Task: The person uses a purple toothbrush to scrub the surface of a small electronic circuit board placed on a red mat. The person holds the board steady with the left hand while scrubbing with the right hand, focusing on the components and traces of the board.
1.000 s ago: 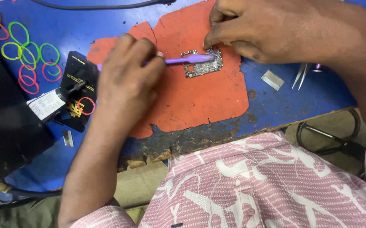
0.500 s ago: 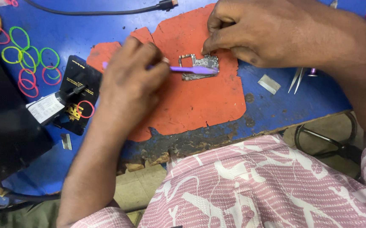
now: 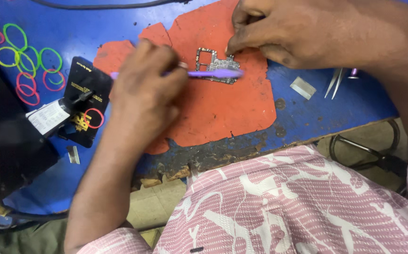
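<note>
Since half a second ago the circuit board [image 3: 214,64] has swung round a bit on the orange mat [image 3: 222,106], and the purple brush [image 3: 213,73] now crosses its lower edge instead of its middle. From where I'm watching, the brush runs pretty much 9 to 3 o'clock, bristle end toward 3, touching the board. My left hand [image 3: 145,91] is clenched round the handle at the 9 o'clock end, so the board sits right off those fingers toward 3. My right hand [image 3: 307,30] comes in from 1 o'clock, its fingers [image 3: 237,44] pinning the board's upper right corner; it's the closer hand. The board's long axis runs roughly 10 to 4, with its cut-out end toward 10. Tweezers [image 3: 334,82] lie on the blue bench [image 3: 316,113] off at 3, well apart.
</note>
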